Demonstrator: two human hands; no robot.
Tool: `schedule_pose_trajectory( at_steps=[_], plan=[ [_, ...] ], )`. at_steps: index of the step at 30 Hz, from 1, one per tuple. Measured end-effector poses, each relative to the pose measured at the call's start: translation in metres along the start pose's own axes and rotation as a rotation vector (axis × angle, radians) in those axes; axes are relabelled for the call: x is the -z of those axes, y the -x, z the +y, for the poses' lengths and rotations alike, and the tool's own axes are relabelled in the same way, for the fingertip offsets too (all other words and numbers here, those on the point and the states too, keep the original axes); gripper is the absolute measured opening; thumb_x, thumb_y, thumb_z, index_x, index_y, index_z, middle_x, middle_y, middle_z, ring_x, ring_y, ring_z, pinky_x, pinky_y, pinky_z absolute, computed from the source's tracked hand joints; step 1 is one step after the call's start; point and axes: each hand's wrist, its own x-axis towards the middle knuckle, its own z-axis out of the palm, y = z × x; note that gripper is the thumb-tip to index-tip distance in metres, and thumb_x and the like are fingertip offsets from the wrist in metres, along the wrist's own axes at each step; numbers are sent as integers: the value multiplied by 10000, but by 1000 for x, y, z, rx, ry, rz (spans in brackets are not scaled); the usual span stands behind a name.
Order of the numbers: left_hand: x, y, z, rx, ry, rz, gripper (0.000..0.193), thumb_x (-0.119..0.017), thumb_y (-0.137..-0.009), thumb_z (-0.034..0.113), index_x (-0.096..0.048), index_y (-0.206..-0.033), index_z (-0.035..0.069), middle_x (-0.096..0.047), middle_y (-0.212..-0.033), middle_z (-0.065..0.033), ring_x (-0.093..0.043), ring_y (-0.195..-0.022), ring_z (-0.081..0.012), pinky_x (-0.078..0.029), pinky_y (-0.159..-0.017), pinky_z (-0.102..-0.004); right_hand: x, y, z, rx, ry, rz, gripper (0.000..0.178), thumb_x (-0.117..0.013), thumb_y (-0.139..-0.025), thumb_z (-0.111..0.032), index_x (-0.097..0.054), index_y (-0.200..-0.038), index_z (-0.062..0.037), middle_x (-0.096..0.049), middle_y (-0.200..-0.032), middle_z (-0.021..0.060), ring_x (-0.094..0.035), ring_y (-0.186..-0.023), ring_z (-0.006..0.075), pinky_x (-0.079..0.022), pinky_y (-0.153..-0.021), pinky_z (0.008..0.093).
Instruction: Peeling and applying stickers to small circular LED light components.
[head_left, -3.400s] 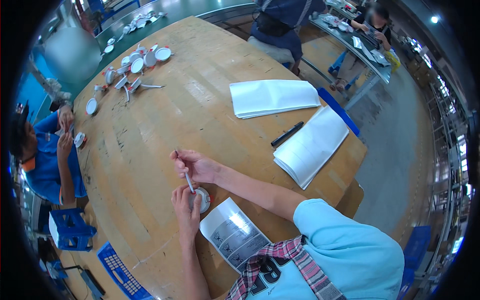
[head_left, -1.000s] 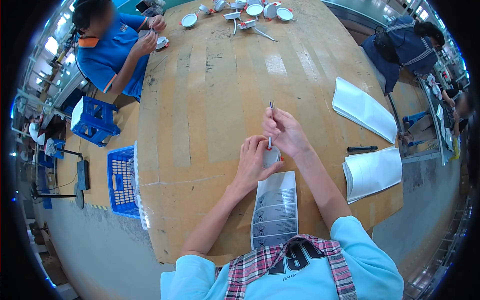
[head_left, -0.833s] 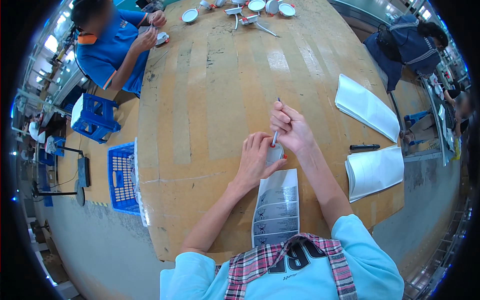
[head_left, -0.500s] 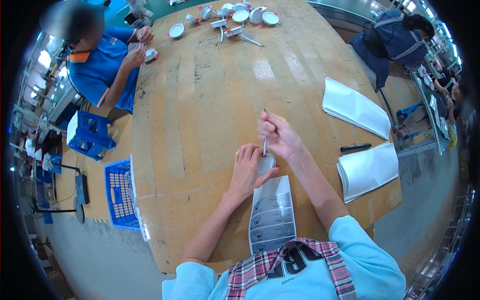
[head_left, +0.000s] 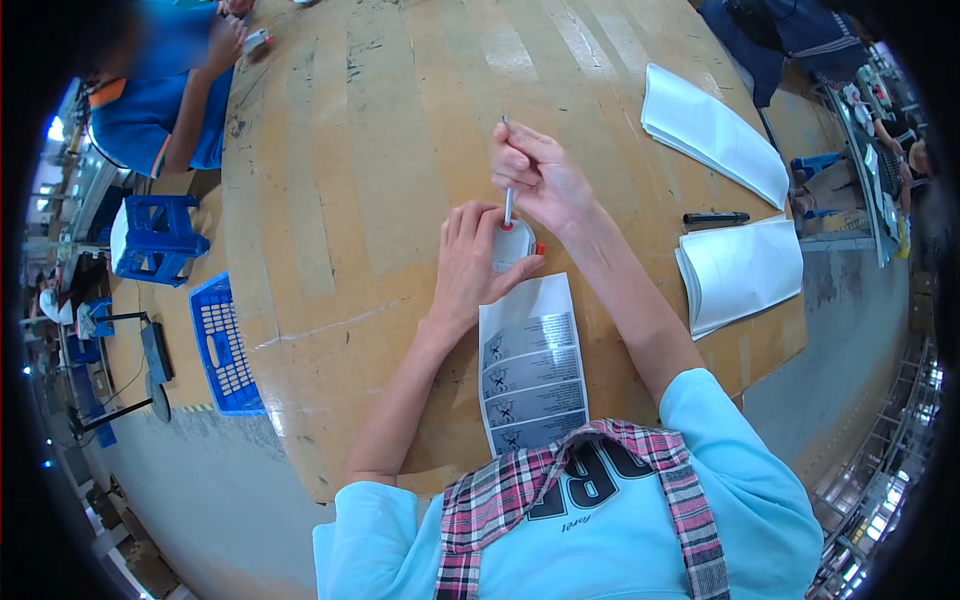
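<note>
A small round white downlight [head_left: 512, 250] with red-orange clips lies on the table in front of me. My left hand [head_left: 462, 255] is closed around its left side, the thumb along its near edge. From a red-ringed hole in its top rises a grey cable [head_left: 508, 208]. My right hand [head_left: 540, 180] is closed in a fist on this cable, just above the downlight; the cable's end pokes out over the fingers. Nearer to me lies a sheet of silver-grey labels [head_left: 534, 365], its lower end hidden by my plaid collar.
At the right lie two folded stacks of white paper [head_left: 745, 270] with a black marker [head_left: 716, 218] between them. A blue crate [head_left: 222, 345] and a blue stool [head_left: 160, 238] stand off the table's left edge. A co-worker [head_left: 150, 110] at the far left handles a small white part.
The whole view has shifted, so the group of white downlights at the far end has left the picture. Both hands keep their holds on the downlight and its cable.
</note>
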Motion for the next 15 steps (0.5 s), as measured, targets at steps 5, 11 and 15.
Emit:
schedule_pose_trajectory(
  at_steps=[5, 11, 15],
  plan=[
    [7, 0, -6, 13, 198, 7, 591, -683, -773, 328, -471, -1204, -18, -509, -1100, -167, -464, -1055, -297, -342, -969, -401, -8, 2, 0, 33, 87, -188, 257, -433, -993, -208, -578, -1074, -12, -583, -761, 43, -509, -615, 86, -415, -586, 216],
    [81, 7, 22, 408, 556, 105, 458, -511, -896, 256, -454, -1269, -4, -535, -1167, -124, -508, -1065, -194, -398, -904, -340, -3, 35, -23, 492, 1217, 452, 335, -495, -962, -220, -545, -1192, 18, -635, -1032, 123, -588, -936, 177, -486, -773, 296],
    [84, 52, 36, 501, 448, -45, 385, -576, -890, 275, -549, -1168, 10, -611, -1019, -71, -585, -840, -140, -466, -720, -286, -24, 89, -36, 460, 1395, 489, 215, -543, -905, -110, -606, -1082, -6, -640, -1012, 98, -595, -911, 186, -472, -765, 303]
  ],
)
